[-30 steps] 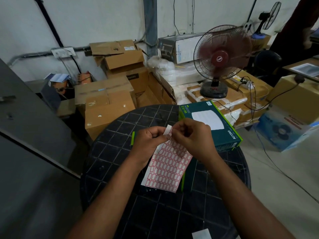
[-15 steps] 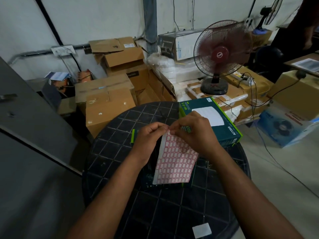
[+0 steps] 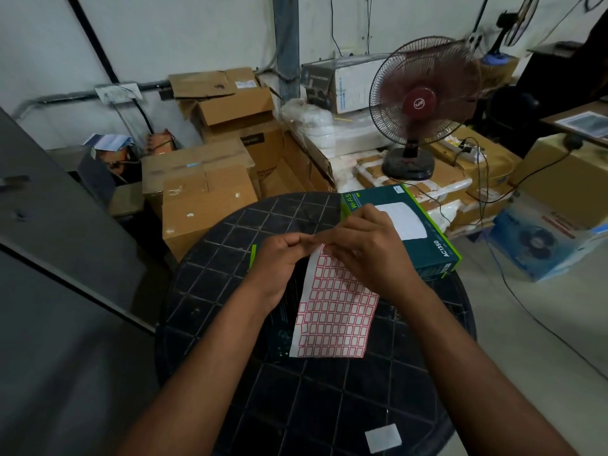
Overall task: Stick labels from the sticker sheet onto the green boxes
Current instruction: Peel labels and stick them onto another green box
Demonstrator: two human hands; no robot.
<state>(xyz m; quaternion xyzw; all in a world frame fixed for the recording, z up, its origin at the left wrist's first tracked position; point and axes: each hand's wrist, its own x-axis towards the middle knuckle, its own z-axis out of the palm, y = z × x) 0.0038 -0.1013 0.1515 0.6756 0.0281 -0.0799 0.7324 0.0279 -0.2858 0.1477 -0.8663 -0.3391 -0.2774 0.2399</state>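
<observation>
Landmark: round black table [image 3: 230, 406], grid-patterned top.
Near edge of table: a small white square [image 3: 383, 438] lies flat, apart from everything else.
Sticker sheet [image 3: 335, 311]: hangs over the table's middle, held up by its top edge; red-bordered labels in rows.
Left hand [image 3: 279, 261]: fingers curled, pinching the sheet's upper left corner.
Right hand [image 3: 368, 251]: fingertips closed on the top edge beside the left hand; whether a label is already lifted cannot be told.
Step in hand: peeling one label off, by judgement.
Green box, near [image 3: 279, 327]: on the table under the sheet, mostly hidden.
Green box, far [image 3: 424, 238]: at the table's far right rim.
Next move: free the label cleanly, then carry it to a box face and press flat.
</observation>
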